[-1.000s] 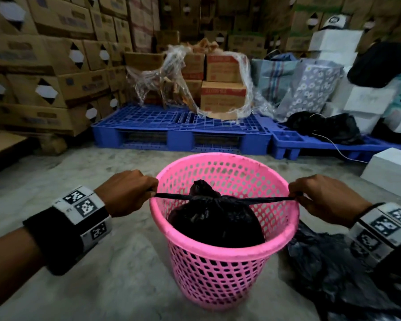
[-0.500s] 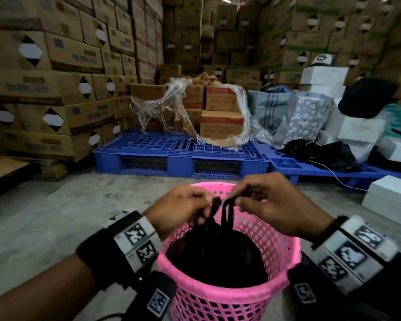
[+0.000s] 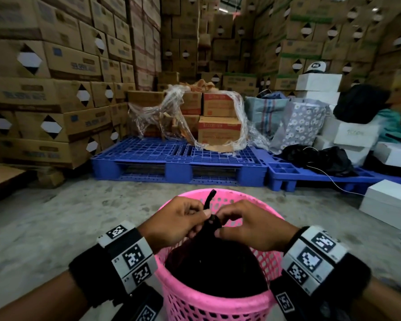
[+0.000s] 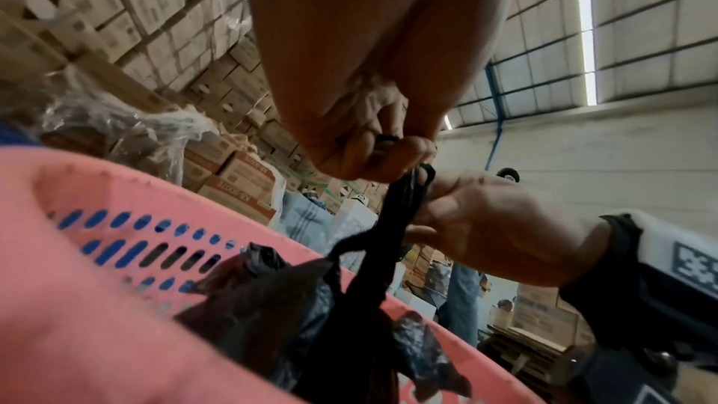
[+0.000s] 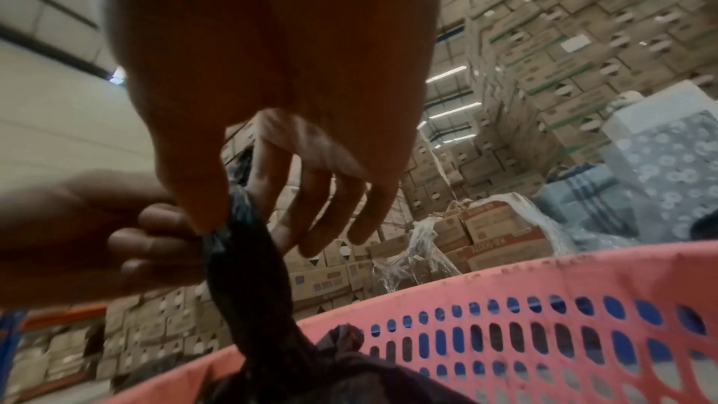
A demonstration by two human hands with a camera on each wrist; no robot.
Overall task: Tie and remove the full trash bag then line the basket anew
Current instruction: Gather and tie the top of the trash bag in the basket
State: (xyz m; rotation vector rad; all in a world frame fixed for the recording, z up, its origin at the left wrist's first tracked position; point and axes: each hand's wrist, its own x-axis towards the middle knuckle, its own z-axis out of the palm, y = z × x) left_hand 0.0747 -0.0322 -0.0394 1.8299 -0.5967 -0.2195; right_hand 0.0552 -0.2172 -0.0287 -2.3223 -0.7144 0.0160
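Note:
A pink mesh basket (image 3: 218, 305) stands on the floor just in front of me with a full black trash bag (image 3: 213, 269) inside. The bag's twisted ends meet in a knot (image 3: 214, 220) above it, and one end (image 3: 209, 200) sticks upward. My left hand (image 3: 203, 215) pinches the ends from the left; the left wrist view shows its fingers (image 4: 388, 149) curled round a black strand (image 4: 404, 201). My right hand (image 3: 220, 225) pinches from the right. In the right wrist view its thumb and forefinger (image 5: 217, 208) squeeze the bag's neck (image 5: 248, 272) above the basket rim (image 5: 544, 272).
Blue plastic pallets (image 3: 178, 158) lie beyond the basket, carrying wrapped cartons (image 3: 218, 126) and cloth bags (image 3: 301, 126). Tall stacks of cardboard boxes (image 3: 56, 89) wall the left and back. A white box (image 3: 389, 202) sits on the floor at right. Concrete floor (image 3: 79, 216) surrounds the basket.
A second ago my hands were apart, pulling the bag's ends taut across the basket. They have come together over the bag and now pinch the ends at the knot.

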